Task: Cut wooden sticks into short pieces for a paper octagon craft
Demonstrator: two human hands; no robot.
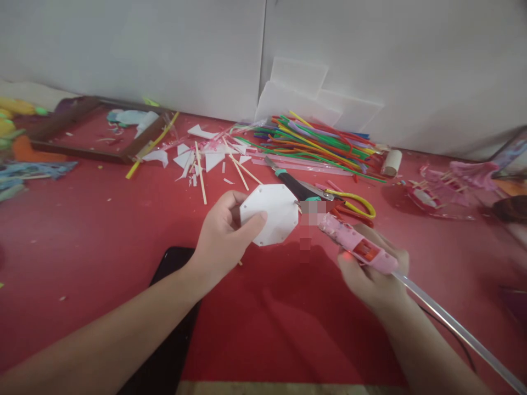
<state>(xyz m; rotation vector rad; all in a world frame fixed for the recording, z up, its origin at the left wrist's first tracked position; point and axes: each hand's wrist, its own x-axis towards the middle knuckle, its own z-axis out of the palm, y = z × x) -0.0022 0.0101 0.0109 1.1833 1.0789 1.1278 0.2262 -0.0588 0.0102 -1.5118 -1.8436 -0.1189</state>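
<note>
A white octagonal piece [276,211] with small holes near its corners is pinched in my left hand [228,233], thumb on its face. My right hand [376,271] is wrapped round a pink hot glue gun [356,244], a long clear glue stick [457,323] sticking out of its back end. The gun points left at the piece's right edge; a blurred patch hides its tip, so contact cannot be made out. A small red light glows on the gun. Just behind lie a black-and-teal craft knife [298,185] and yellow-and-orange-handled scissors [354,203].
Colourful pipe cleaners [317,144] are heaped by the wall, before white sheets [307,90]. White scraps [214,159] and wooden sticks [200,174] lie left of them. A brown frame [82,151] is at the far left, a pink stick model [448,186] at the right, a black slab [168,323] under my left arm.
</note>
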